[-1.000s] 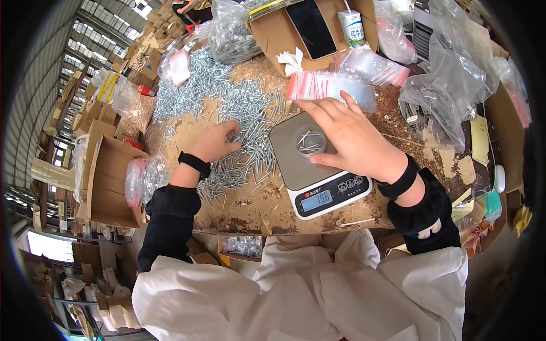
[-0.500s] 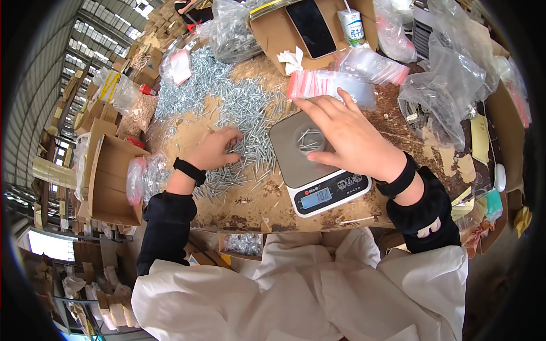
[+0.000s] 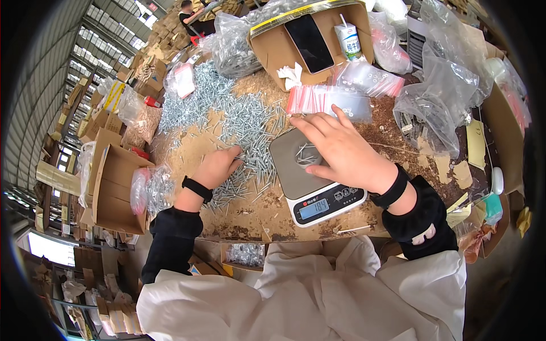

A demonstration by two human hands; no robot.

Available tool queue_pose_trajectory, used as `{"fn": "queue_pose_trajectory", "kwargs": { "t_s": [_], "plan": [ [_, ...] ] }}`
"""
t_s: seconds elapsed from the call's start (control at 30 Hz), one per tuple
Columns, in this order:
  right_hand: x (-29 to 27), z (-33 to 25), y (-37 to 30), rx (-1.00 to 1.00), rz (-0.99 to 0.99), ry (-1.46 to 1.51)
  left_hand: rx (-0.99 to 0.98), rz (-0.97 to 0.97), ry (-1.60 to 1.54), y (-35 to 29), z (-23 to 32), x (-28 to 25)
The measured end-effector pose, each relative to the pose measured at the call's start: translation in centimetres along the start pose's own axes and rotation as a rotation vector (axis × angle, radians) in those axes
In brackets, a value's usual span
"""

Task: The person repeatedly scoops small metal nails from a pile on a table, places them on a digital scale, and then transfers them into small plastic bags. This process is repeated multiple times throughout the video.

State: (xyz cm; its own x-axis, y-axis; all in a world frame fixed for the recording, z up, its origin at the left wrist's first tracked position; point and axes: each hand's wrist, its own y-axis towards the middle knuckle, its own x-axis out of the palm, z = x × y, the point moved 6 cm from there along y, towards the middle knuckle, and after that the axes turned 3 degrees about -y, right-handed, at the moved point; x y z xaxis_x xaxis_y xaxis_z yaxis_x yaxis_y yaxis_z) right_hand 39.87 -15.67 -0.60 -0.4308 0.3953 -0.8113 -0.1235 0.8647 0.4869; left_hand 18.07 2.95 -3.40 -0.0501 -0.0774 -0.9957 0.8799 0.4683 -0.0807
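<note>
My left hand [image 3: 218, 166] is at the near edge of a large pile of silver screws [image 3: 250, 122], fingers curled and thumb close to the index finger. What lies between those fingertips is too small to make out. Over the right side of a digital scale [image 3: 287, 165], my right hand [image 3: 348, 149] is spread open, palm down, its thumb beside a small clear round cup [image 3: 306, 153]. Several screws lie in that cup on the grey weighing plate. The hand partly hides the cup and the plate. The scale's display [image 3: 314, 209] is lit.
Behind the scale lie clear zip bags with red edges [image 3: 310, 100]. An open cardboard box [image 3: 273, 34] holds a black phone [image 3: 310, 42] and a milk carton [image 3: 348, 40]. Plastic bags [image 3: 443, 108] crowd the right; an empty carton [image 3: 119, 184] stands left. A person sits far back.
My left hand's fingers have drawn closer together among the screws. My right hand stays over the scale. The display's reading has changed, and the whole view has shifted slightly.
</note>
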Motion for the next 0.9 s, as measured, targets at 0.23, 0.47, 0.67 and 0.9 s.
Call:
{"fn": "queue_pose_trajectory", "kwargs": {
  "t_s": [0.23,0.47,0.67,0.9],
  "plan": [
    [-0.2,0.0,-0.1,-0.026,0.078,-0.046,-0.018,0.076,0.008,0.1,-0.3,0.0],
    [0.0,0.3,-0.1,0.006,0.021,-0.007,-0.06,0.299,-0.166,0.3,-0.4,-3.9],
    [0.0,0.7,-0.1,-0.008,-0.005,-0.011,0.14,0.302,-0.495,2.2,8.2,-6.7],
    [0.3,1.7,0.0,0.058,-0.098,0.017,0.212,-0.016,-0.6,4.7,13.4,-4.7]
  ]
}}
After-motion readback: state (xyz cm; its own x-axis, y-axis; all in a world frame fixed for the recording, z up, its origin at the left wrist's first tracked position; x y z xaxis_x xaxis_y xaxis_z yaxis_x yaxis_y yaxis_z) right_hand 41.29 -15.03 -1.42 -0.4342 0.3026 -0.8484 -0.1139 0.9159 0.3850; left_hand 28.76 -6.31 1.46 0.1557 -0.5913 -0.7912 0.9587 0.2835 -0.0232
